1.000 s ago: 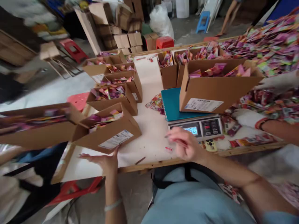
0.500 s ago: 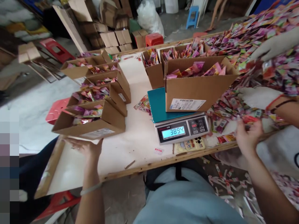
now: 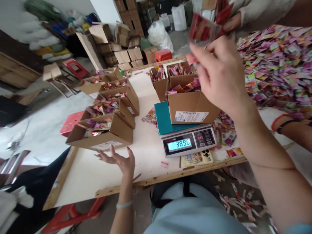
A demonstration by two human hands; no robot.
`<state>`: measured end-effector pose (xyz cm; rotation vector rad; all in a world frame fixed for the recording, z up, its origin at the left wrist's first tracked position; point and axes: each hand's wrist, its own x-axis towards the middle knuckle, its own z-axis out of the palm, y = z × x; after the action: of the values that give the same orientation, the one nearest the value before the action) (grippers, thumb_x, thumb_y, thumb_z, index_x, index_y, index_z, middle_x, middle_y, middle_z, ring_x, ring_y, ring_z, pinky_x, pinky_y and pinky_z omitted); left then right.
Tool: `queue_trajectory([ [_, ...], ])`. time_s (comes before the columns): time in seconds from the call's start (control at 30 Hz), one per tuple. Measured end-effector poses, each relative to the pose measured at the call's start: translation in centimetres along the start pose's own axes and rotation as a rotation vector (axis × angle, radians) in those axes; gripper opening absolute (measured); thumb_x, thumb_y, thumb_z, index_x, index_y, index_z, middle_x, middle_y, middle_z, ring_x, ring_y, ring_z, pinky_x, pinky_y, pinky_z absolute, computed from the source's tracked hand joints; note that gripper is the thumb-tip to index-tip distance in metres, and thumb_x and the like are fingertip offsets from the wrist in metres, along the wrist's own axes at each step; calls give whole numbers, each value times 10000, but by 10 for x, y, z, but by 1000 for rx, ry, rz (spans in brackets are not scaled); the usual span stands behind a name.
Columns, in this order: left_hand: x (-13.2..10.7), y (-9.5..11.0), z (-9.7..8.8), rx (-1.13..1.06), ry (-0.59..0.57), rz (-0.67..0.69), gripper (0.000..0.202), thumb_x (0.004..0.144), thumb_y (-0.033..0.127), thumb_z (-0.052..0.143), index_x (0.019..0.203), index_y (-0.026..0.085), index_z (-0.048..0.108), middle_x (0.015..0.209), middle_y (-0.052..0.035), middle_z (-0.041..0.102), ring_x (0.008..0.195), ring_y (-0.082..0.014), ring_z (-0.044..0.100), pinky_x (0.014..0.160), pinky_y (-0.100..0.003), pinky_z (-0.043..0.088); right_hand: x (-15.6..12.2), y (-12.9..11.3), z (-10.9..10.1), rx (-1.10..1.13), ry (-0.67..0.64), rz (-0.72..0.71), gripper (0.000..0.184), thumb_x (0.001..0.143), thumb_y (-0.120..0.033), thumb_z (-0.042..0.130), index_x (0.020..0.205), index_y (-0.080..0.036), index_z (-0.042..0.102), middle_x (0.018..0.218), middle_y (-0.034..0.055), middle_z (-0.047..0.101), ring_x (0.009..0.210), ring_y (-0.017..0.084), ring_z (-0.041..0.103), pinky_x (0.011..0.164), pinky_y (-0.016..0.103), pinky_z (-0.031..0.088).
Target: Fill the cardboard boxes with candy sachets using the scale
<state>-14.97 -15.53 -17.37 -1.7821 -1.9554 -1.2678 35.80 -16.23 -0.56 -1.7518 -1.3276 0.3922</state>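
My left hand (image 3: 119,161) is empty, fingers spread and palm up, just in front of the nearest left cardboard box (image 3: 122,131) of small packets. My right hand (image 3: 219,71) is raised over the box on the scale, thumb and fingers pinched on a small red packet (image 3: 192,59). Right above it are larger red see-through packets (image 3: 202,29), by a co-worker's hand (image 3: 232,22); who grips them is partly hidden. The packet-filled box (image 3: 190,107) stands on the teal plate of the digital scale (image 3: 188,141), which reads 389.6. My right hand covers that box's right part.
More filled boxes stand in a row at left and behind the scale (image 3: 158,86). A large heap of packets (image 3: 275,61) covers the right side. A yellow phone case (image 3: 197,158) lies under the scale's front. A wooden strip edges the table (image 3: 156,175). Another person's wrist (image 3: 290,126) is at right.
My right hand has risen from the packets at right to above the scale, up to the co-worker's red packets. My left hand has moved right, off the box. The reading went from 389.4 to 389.6.
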Motion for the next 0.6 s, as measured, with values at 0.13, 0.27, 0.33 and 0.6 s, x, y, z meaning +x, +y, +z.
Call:
queue_trajectory([
  [0.13,-18,0,2,-37,-44,-35,747,804,394,659,1429,47,440,1676,-350,43,1620,-479,-88,1276,-684,-2,-45,-64,20,-5,87,-202,481,990,-614,487,1419,-423,590,1462,28,581,1451,399,498,929,594,606],
  [0.27,-24,0,2,-74,-68,-92,740,823,418,647,1441,70,435,1690,-329,47,1630,-454,-90,1276,-681,20,-98,-31,21,-193,379,-372,329,988,-530,509,1283,-475,644,1341,10,643,1416,354,526,1088,653,504],
  [0.33,-23,2,5,-88,-88,-125,723,830,409,648,1441,82,441,1699,-316,67,1636,-438,-66,1280,-674,35,-108,23,18,-273,428,-268,331,1004,-524,447,1244,-436,658,1224,59,686,1340,367,580,1118,656,471],
  [0.6,-23,9,14,-103,-137,-136,657,840,319,659,1425,70,492,1706,-293,78,1644,-395,-43,1298,-623,13,-45,162,66,-639,-105,197,907,825,-436,701,1567,-25,379,1667,323,255,1550,515,243,1230,683,253],
])
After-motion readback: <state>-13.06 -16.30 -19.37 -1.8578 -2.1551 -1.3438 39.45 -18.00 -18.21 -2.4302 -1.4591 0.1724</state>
